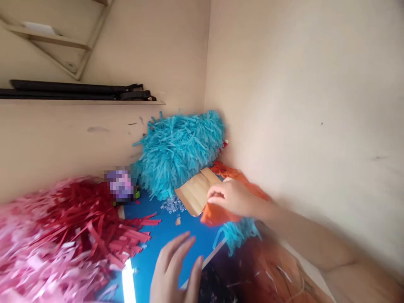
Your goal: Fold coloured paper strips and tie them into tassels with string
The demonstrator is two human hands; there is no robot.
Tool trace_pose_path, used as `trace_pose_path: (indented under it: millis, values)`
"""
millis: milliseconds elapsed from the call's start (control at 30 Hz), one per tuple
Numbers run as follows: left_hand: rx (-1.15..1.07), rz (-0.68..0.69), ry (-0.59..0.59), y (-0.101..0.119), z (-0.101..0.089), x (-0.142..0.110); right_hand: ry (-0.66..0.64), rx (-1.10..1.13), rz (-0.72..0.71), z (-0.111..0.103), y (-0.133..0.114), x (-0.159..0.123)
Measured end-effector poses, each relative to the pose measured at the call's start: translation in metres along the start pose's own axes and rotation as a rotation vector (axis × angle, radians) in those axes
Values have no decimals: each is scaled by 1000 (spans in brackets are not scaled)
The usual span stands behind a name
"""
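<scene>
Right hand (235, 198) pinches orange paper (216, 215), fingers closed on it, just beside the folded brown paper (194, 193); left hand (172, 269), fingers loosely spread, hovers over the blue desk (197, 235).

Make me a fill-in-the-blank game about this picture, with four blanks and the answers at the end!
1. The bright piece at the right hand is colored ____.
2. The left hand is open and holds ____.
3. The fluffy blue pile sits where two walls meet, in the ____.
4. The red strips lie beside a heap of strips colored ____.

Missing words: orange; nothing; corner; pink.
</scene>
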State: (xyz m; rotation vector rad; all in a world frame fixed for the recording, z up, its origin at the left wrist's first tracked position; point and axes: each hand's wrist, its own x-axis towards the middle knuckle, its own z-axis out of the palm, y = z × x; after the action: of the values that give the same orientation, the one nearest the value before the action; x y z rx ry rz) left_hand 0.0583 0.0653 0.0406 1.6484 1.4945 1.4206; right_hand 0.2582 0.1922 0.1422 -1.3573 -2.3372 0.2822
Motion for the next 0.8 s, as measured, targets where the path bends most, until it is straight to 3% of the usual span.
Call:
trace_pose_path:
  millis: [100, 200, 300, 400, 467, 500, 567, 633, 733, 800]
  values:
    - [213, 221, 97, 2, 13, 24, -54, 10, -122, 19, -28, -15]
    - [301, 305, 3, 2, 7, 38, -111, 91, -147, 25, -40, -27]
    - [338, 322, -77, 0, -10, 41, -254, 193, -128, 24, -38, -32]
    - [432, 348, 103, -1, -21, 32, -359, 327, -66, 30, -30, -30]
    - [407, 369, 255, -2, -19, 17, -339, 451, 33, 39, -26, -29]
    - [338, 364, 277, -2, -15, 8, -327, 523, 81, 44, -25, -29]
    - [102, 281, 160, -3, -5, -11, -329, 660, 140, 54, -26, -32]
    - [-135, 56, 46, -5, 5, -25, -369, 766, 165, 62, -32, -38]
    - [-466, -313, 22, -9, 13, -33, -434, 895, 209, 75, -43, -52]
    - [-590, -406, 46, -13, 14, -33, -452, 988, 261, 86, -49, -60]
